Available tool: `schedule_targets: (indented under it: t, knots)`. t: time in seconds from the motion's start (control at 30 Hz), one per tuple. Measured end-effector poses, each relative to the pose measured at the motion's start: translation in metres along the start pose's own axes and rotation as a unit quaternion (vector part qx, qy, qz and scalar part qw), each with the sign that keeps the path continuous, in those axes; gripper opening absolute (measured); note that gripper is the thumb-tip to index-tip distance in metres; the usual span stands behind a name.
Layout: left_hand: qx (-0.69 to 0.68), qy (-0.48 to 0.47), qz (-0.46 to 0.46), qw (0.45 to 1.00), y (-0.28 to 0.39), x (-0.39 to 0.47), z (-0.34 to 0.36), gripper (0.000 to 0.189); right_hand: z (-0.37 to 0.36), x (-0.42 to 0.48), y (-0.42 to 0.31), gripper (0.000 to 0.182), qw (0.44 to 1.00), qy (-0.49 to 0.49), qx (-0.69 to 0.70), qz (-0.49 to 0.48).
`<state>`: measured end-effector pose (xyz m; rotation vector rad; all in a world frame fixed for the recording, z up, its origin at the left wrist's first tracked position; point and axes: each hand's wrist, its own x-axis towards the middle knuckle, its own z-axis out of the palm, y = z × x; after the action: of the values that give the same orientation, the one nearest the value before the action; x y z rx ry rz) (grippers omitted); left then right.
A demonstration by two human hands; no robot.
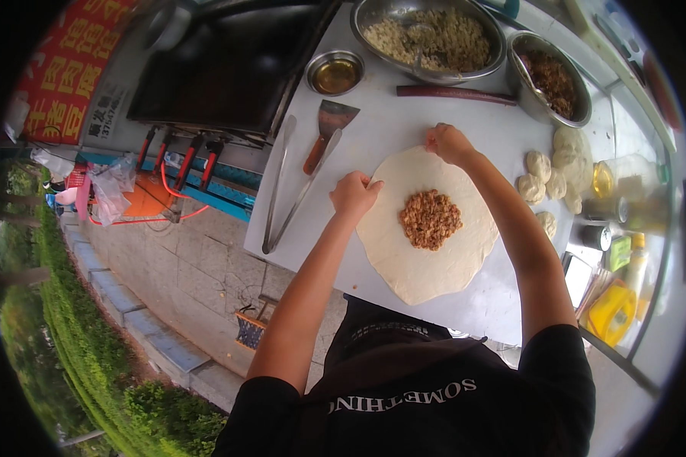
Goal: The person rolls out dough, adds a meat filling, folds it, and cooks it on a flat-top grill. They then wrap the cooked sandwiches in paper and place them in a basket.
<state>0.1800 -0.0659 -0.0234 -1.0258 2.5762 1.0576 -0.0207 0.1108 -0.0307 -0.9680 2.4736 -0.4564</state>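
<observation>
A wide, thin sheet of dough (pixel 434 277) lies on the metal worktop before me, its outline uneven and its near end drawn to a blunt point. At its middle sits a round heap of brown minced filling (pixel 431 220). My left hand (pixel 356 195) pinches the left edge of the sheet between thumb and fingers. At the far edge my right hand (pixel 449 144) grips the dough, its fingertips partly hidden. Left of the dough lie long metal tongs (pixel 297 214) and a wide scraper with a wooden handle (pixel 314 154).
Beyond the dough stand a bowl of pale chopped filling (pixel 397 43), a bowl of dark filling (pixel 549 85), a cup of oil (pixel 336 74) and a dark rolling stick (pixel 454 94). Dough balls (pixel 531 187) lie right. A black griddle (pixel 217 68) is at far left.
</observation>
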Motion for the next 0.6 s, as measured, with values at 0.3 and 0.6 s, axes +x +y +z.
schedule_targets:
  t: [0.3, 0.6]
  knots:
    - [-0.097, 0.012, 0.07, 0.993, -0.011, 0.012, 0.006, 0.017, 0.006, -0.003, 0.005, 0.019, 0.989, 0.049, 0.133, -0.037]
    - [-0.062, 0.203, 0.286, 0.934, -0.013, -0.041, -0.004, 0.005, -0.023, -0.058, 0.019, 0.007, 0.938, 0.092, 0.331, -0.049]
